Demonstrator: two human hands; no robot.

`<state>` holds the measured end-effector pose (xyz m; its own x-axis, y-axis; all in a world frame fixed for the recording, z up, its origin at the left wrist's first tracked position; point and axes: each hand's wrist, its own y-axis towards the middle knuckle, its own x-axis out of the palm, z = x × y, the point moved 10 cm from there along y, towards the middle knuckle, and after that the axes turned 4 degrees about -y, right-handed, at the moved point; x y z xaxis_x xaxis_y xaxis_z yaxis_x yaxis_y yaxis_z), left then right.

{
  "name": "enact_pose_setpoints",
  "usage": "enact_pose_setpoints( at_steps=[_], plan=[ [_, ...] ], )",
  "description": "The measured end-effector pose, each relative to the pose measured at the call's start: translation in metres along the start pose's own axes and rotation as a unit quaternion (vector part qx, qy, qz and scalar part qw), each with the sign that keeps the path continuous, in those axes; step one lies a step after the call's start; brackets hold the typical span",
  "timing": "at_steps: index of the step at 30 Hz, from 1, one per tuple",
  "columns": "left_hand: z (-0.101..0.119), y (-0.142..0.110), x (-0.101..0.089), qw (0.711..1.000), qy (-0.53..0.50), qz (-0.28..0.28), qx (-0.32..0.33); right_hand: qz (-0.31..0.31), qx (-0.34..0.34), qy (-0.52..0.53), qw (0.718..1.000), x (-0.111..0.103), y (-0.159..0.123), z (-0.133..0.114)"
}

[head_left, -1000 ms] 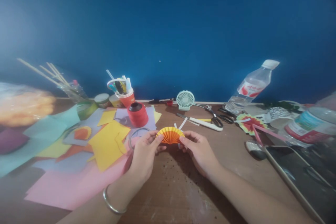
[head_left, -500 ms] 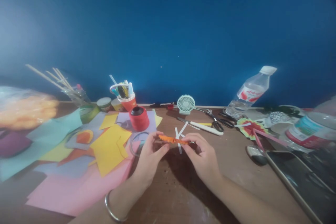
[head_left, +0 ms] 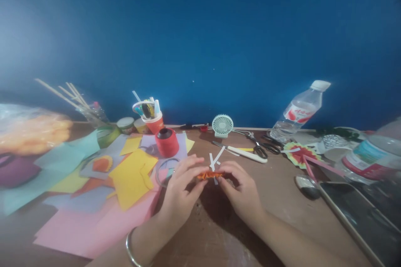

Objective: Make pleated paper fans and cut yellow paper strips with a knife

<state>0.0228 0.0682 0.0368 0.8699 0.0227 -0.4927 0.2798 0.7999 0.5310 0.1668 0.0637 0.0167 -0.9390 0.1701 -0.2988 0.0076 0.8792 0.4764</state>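
A folded piece of orange paper (head_left: 210,175) with pleats is held between my two hands above the table. My left hand (head_left: 185,185) pinches its left end between thumb and fingers. At the other end, my right hand (head_left: 239,185) grips it with thumb and fingertips. Just behind the paper lie white paper strips (head_left: 213,161), partly hidden by it. A utility knife (head_left: 242,152) and black-handled scissors (head_left: 260,150) rest farther back. To the left stands a red spool of thread (head_left: 167,142).
Coloured paper sheets (head_left: 131,179) cover the left side. A cup of pens (head_left: 153,122) and a small fan (head_left: 222,125) stand near the wall. On the right are a tilted plastic bottle (head_left: 297,110), a paper rosette (head_left: 300,154), a computer mouse (head_left: 308,186) and a tablet-like device (head_left: 351,212).
My hands have come closer together, mostly by the left hand moving right. The orange paper between them is now shorter and more bunched, with its folds showing.
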Motion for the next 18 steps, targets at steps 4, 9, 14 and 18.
enact_pose_setpoints(
  at_steps=[4, 9, 14, 18],
  plan=[
    [-0.002, -0.003, 0.007, 0.999, -0.037, -0.03, 0.009, -0.002, -0.048, -0.014, 0.999, 0.0, -0.002, -0.014],
    [0.005, -0.005, 0.012, 0.998, -0.024, -0.04, 0.039, -0.016, -0.125, -0.066, 0.99, 0.003, -0.007, -0.032],
    [0.009, -0.006, 0.01, 0.999, -0.017, -0.027, 0.043, -0.004, -0.134, -0.064, 0.989, 0.002, -0.008, -0.033],
    [0.012, -0.006, 0.008, 0.998, -0.03, -0.018, 0.055, 0.003, -0.126, -0.058, 0.99, 0.001, -0.008, -0.033]
  ],
)
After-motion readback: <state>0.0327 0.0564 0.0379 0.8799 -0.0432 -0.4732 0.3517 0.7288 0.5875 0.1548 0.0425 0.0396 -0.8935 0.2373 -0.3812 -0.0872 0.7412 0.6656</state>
